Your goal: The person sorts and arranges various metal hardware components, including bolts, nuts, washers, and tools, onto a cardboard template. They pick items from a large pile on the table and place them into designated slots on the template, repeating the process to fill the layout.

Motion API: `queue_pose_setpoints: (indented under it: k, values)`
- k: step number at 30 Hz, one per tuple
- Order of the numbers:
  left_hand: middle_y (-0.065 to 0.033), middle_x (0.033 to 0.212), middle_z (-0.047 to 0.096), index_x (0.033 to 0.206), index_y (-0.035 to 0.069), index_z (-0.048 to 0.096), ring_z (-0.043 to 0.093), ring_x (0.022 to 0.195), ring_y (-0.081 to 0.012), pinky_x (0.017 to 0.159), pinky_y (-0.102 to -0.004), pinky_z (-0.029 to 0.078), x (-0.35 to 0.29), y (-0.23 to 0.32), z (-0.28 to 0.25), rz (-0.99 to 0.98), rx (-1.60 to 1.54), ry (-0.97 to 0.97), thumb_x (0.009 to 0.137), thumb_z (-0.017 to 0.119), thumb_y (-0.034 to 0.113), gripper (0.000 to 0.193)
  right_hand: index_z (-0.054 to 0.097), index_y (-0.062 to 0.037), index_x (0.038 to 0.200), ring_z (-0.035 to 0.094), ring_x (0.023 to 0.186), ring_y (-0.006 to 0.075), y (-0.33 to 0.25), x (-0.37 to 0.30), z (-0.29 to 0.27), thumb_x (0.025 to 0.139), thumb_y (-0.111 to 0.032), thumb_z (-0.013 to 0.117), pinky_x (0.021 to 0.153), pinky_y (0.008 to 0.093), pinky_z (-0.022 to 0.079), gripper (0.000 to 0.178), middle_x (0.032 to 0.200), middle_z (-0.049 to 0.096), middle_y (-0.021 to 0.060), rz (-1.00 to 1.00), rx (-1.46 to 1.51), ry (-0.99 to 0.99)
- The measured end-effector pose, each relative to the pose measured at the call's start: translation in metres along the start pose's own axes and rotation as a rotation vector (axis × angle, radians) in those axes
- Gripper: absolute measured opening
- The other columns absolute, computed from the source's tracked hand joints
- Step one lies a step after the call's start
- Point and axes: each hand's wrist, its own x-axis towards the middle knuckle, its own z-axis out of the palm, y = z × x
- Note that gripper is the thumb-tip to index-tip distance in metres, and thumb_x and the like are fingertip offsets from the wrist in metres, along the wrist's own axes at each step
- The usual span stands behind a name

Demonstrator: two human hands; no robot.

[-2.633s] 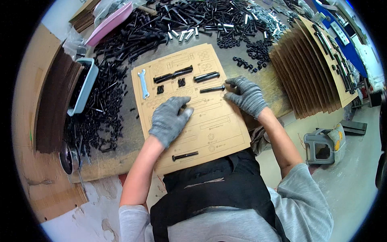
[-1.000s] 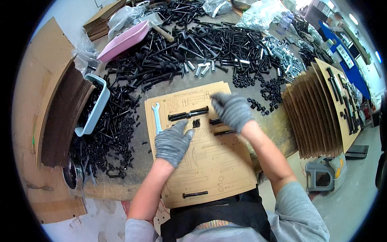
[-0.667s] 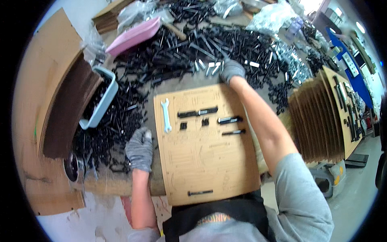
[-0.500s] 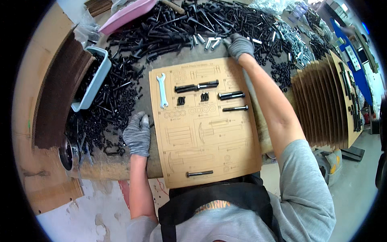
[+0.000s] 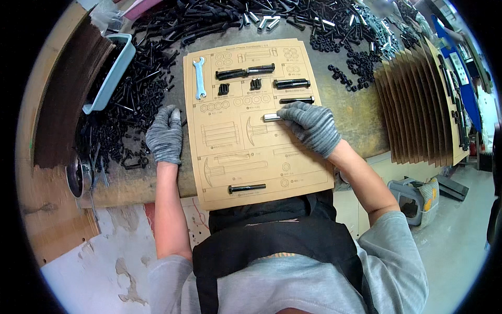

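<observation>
Moved since the earlier frame: right hand (image 5: 312, 127), from the loose silver sleeves (image 5: 273, 23) past the far edge back to the middle of the printed cardboard sheet (image 5: 308, 167). Between the right fingers (image 5: 289, 111): one silver sleeve (image 5: 271, 117), pinched by its right end, close to a printed hammer outline (image 5: 252, 132); contact with the sheet impossible to tell. On the tabletop (image 5: 361, 125), just beside the sheet's left edge: left hand (image 5: 165, 136), fingers loosely curled, contents, if any, hidden.

Step in hand, as judged: placing the sleeve among the parts laid out on the sheet. Called for next, by judgement: bringing the sleeve into line with a fitting outline, lowering it flat, then loosening the fingers without nudging the single black bolt (image 5: 296, 100) just beyond.

Outward toward the sheet's far edge: paired black bolts (image 5: 292, 83), two clusters of short screws (image 5: 223, 89), long black bolts (image 5: 246, 71). Near the far left corner: wrench (image 5: 200, 78). Along the near edge: lone black bolt (image 5: 247, 188). Off the far right corner, on the tabletop: black nuts (image 5: 351, 70).
</observation>
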Motion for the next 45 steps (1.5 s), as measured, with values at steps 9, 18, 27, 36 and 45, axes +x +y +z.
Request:
queue_pose_setpoints:
  k: [9,18,27,36,45]
  values:
    - [-0.0113,0.100,0.069,0.106,0.010,0.066,0.067,0.092,-0.0275,0.082,-0.0355,0.051,-0.005,0.000,0.001,-0.024,-0.010,-0.010,0.089,0.061,0.030,0.027,0.068,-0.0172,0.099,0.066,0.080,0.0291,-0.007,-0.001,0.001,0.088,-0.020,0.059,0.067,0.0392,0.053,0.015,0.093,0.067,0.0082,-0.049,-0.019,0.104]
    - [-0.0103,0.087,0.071,0.097,0.010,0.070,0.068,0.076,-0.0288,0.072,-0.0379,0.052,-0.004,0.005,-0.004,0.044,0.004,0.062,0.087,0.063,0.027,0.021,0.066,-0.0112,0.107,0.065,0.077,0.0288,0.045,0.141,-0.031,0.085,-0.015,0.064,0.071,0.0370,0.053,0.022,0.093,0.067,0.0121,0.069,-0.154,0.184]
    - [-0.0120,0.088,0.070,0.097,0.009,0.069,0.067,0.075,-0.0290,0.070,-0.0388,0.052,-0.005,0.002,-0.002,-0.008,-0.070,-0.001,0.088,0.062,0.029,0.023,0.060,-0.0096,0.112,0.063,0.093,0.0346,0.057,0.296,0.040,0.080,-0.033,0.068,0.079,0.0444,0.049,0.040,0.101,0.065,0.0160,0.221,-0.321,-0.030]
    - [-0.0124,0.087,0.070,0.098,0.006,0.068,0.067,0.074,-0.0256,0.070,-0.0353,0.052,-0.005,-0.003,0.003,-0.034,-0.188,0.006,0.087,0.064,0.022,0.019,0.060,-0.0069,0.113,0.063,0.097,0.0352,0.088,0.312,0.044,0.076,-0.032,0.069,0.083,0.0422,0.050,0.046,0.103,0.067,0.0187,0.301,-0.130,-0.189]
    - [-0.0041,0.089,0.068,0.099,0.001,0.067,0.062,0.080,-0.0119,0.075,-0.0257,0.050,0.052,0.050,-0.013,-0.048,-0.708,-0.018,0.086,0.064,0.007,0.015,0.062,-0.0039,0.094,0.061,0.062,0.0188,0.100,0.308,0.045,0.078,-0.033,0.072,0.049,0.0328,0.049,0.035,0.077,0.063,0.0106,0.695,0.474,-0.170]
